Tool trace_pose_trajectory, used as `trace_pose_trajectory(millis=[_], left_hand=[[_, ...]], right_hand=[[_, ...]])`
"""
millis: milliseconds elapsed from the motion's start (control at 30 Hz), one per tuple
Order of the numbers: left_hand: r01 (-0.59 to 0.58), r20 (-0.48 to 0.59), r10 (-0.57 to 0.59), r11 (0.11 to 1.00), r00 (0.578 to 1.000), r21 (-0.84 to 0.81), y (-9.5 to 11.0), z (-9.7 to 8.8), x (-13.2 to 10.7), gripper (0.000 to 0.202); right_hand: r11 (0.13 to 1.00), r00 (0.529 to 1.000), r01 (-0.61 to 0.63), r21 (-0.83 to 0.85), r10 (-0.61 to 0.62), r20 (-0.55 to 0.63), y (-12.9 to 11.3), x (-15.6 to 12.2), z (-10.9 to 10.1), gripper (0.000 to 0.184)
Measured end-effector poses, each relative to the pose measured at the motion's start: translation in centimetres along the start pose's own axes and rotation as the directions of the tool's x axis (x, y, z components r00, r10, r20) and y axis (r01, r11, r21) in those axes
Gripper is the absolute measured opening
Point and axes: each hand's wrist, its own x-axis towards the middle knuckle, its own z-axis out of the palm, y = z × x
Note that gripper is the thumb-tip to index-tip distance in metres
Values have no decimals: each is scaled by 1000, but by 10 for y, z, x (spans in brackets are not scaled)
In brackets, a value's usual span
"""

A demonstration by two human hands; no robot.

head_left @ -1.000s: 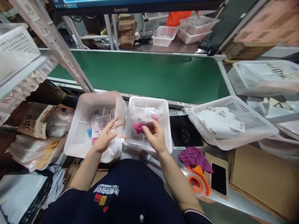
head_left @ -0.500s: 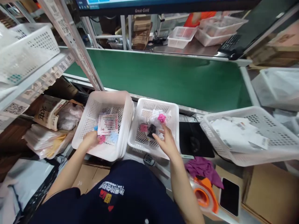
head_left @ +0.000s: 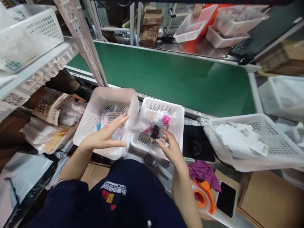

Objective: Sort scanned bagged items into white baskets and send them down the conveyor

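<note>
My left hand (head_left: 110, 134) is open, fingers stretched, above the left white basket (head_left: 82, 129). Beneath it, a card printed with dark stripes (head_left: 110, 117) and a small blue item (head_left: 98, 126) partly show. A blurred, pale see-through packet (head_left: 140, 124) is over the adjoining basket rims, just past my left fingertips. My right hand (head_left: 171, 147) is over the right white basket (head_left: 180, 126), fingers apart and slightly bent, close to a small black item (head_left: 155, 131). Whether it touches that item I cannot tell. A bright pink item (head_left: 166, 120) in clear wrap lies beyond.
A green conveyor belt (head_left: 171, 76) runs behind the baskets. To the right are a basket of white packets (head_left: 239, 139), a black mouse pad (head_left: 192, 139), purple cloth (head_left: 204, 172), an orange tape dispenser (head_left: 204, 196) and a phone (head_left: 226, 199). Across the belt, a person's hand (head_left: 197, 10) holds a basket.
My left hand has risen from inside the left basket, moved right and opened. The pale packet now appears between the baskets. My right hand stays over the right basket. Across the belt, a basket was lifted.
</note>
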Motion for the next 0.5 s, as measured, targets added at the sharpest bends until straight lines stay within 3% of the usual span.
trace_pose_trajectory(millis=[33,67,100,133,200,267,300,400,467,500], left_hand=[[3,69,-2,1000,998,-8,-8,5,13,94],[45,56,-46,999,997,9,-23,8,23,98],[143,-28,-142,989,990,43,-43,9,31,95],[274,-151,-261,959,954,72,-66,9,36,89],[557,-360,-498,827,789,76,-114,9,39,78],[684,-410,-615,729,674,31,-152,9,37,66],[695,-406,-634,719,658,3,-164,9,35,62],[631,-421,-608,769,673,-100,-177,2,25,51],[494,-504,-518,847,691,-194,-174,-14,17,41],[390,-582,-448,891,678,-231,-171,-26,13,37]], right_hand=[[1000,1000,5,-2,-5,8,-3,-1,0,75],[1000,1000,-1,-11,1,4,-3,-3,-2,74],[1000,1000,-17,-26,17,-8,-3,-6,-5,74],[998,999,-39,-44,38,-27,0,-9,-10,75],[994,995,-83,-73,79,-60,6,-16,-19,76],[991,992,-101,-85,94,-81,12,-20,-26,76],[991,992,-97,-87,90,-85,14,-21,-28,75],[996,997,-46,-79,41,-67,6,-17,-25,67],[996,998,36,-83,-39,-46,-15,-6,-15,57],[990,994,99,-101,-104,-45,-30,1,-6,50]])
